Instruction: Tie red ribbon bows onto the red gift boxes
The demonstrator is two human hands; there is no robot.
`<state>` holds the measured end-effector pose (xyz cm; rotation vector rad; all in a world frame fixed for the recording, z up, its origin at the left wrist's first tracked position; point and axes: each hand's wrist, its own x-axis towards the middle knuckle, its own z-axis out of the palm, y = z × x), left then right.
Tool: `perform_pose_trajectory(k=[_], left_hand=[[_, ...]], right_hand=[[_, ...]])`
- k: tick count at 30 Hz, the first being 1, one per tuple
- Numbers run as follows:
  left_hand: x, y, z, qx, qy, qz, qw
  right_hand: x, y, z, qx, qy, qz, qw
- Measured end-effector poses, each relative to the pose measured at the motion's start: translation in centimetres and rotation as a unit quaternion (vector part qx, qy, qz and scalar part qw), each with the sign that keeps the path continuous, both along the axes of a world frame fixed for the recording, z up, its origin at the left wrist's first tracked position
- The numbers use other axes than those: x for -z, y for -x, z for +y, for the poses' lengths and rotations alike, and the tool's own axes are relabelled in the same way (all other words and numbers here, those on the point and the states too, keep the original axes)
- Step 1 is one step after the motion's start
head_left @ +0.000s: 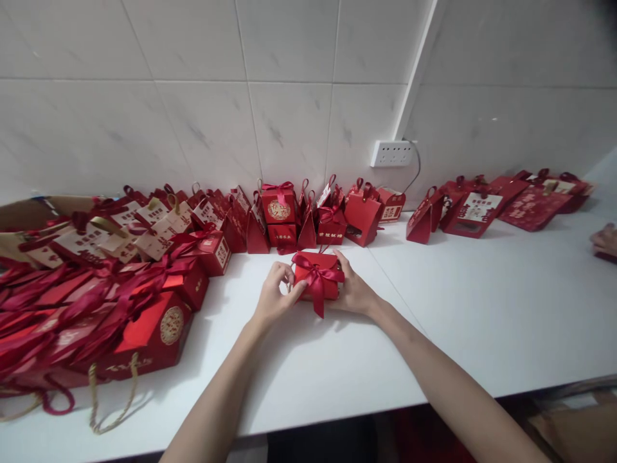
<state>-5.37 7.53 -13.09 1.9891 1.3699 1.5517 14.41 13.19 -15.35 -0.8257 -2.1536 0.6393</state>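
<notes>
A small red gift box [308, 264] with a dark red ribbon bow [319, 278] across its front is held between my two hands over the white table [308, 373]. My left hand [279, 289] grips its left side, the thumb pressed on the front near the bow and the fingers curled behind. Around the right side wraps my right hand [355, 289], with one finger reaching up to the top edge; its other fingers are partly hidden. Beyond the box stands a row of red gift boxes [281, 212] with ribbon loops and gold print.
Many red boxes with ribbons [144, 328] fill the left of the table, rope handles [113, 411] hanging forward. More triangular boxes [475, 209] stand at the back right. A power socket [393, 154] is on the tiled wall. Another person's hand [605, 241] shows at the right edge.
</notes>
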Motion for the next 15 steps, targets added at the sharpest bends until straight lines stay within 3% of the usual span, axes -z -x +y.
perform_pose_trajectory(k=[5,9,12,15], left_hand=[[1.2,-0.1,0.3,0.02,0.045,-0.054,0.997],[1.7,-0.2,0.3,0.076,0.105,-0.104,0.986],[1.5,-0.3,0.1,0.122,0.1,-0.106,0.982],[1.3,-0.5,-0.1,0.129,0.082,-0.089,0.984]], right_hand=[[-0.1,-0.1,0.0,0.01,-0.019,-0.006,1.0],[-0.1,-0.1,0.0,-0.003,-0.026,-0.004,1.0],[-0.2,-0.1,0.0,-0.005,-0.025,-0.004,1.0],[-0.2,-0.2,0.1,-0.006,-0.022,-0.002,1.0]])
